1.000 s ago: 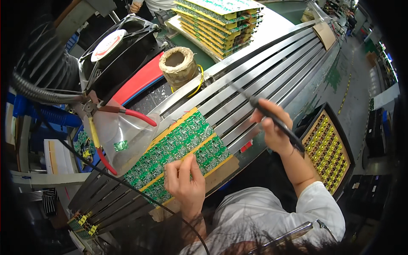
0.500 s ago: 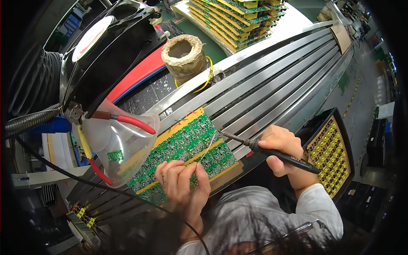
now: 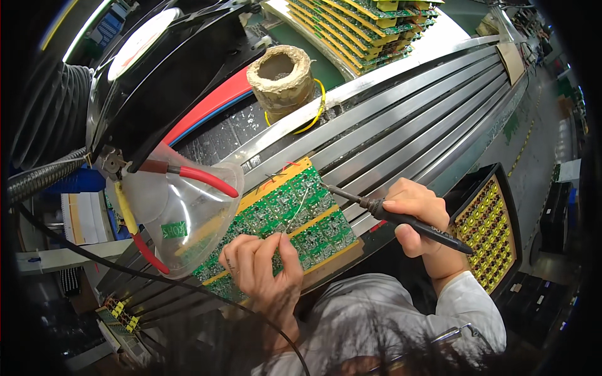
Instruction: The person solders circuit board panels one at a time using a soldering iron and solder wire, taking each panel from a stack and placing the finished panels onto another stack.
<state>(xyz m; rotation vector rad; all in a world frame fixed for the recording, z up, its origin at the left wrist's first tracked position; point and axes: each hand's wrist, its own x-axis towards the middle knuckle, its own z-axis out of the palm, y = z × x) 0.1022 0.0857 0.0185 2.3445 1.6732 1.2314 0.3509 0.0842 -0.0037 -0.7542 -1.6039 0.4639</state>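
A panel of green circuit boards (image 3: 263, 216) with yellow edge strips lies on the metal rails. My left hand (image 3: 263, 263), over the panel's near side, pinches a thin silvery solder wire (image 3: 299, 208) between thumb and forefinger. The wire slants away towards the panel's far right corner. Gripped in my right hand (image 3: 419, 210) is a black soldering iron (image 3: 450, 240). Its tip points left and reaches the panel's right edge, close to the wire's end; whether they touch I cannot tell.
Wire cutters with red handles (image 3: 210, 182) hang before a clear plastic funnel (image 3: 204, 216) at the left. Behind the rails stand a tan hollow roll (image 3: 282, 81) and stacked circuit boards (image 3: 370, 31). A black tray of yellow parts (image 3: 486, 229) sits at the right. A black cable (image 3: 169, 280) crosses the lower left.
The iron's tip and the wire have shifted left and slightly farther away across the panel. My left hand has moved a little left with the wire. The whole view has shifted slightly.
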